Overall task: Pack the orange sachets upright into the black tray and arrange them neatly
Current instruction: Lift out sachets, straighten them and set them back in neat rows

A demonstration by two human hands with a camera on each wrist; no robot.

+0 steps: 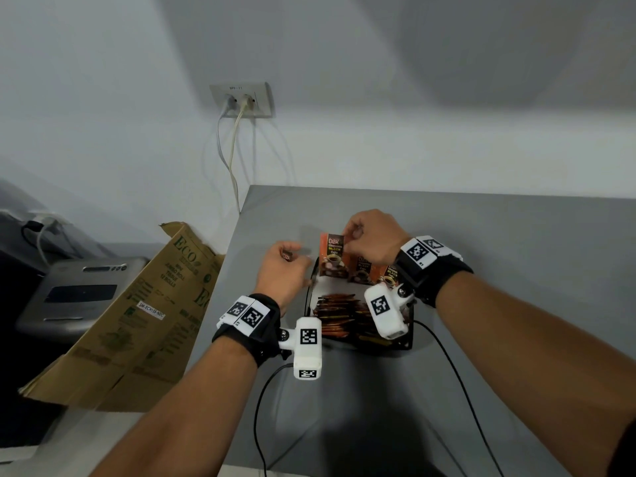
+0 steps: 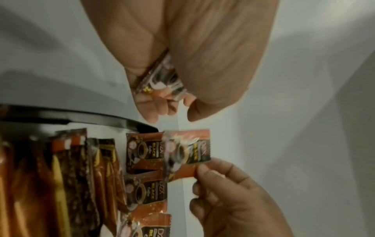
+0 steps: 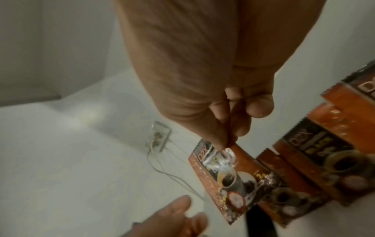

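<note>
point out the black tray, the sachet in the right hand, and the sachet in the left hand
black tray (image 1: 308,293): head view, on its left wall.
sachet in the right hand (image 1: 331,251): head view, on its printed front.
sachet in the left hand (image 2: 162,78): left wrist view, on the part showing between palm and fingers.

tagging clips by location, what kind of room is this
Probably an office pantry or storeroom corner: a grey counter against a bare wall with a socket plate, a flattened tissue-roll carton beside it, and coffee sachets in a black tray.
</note>
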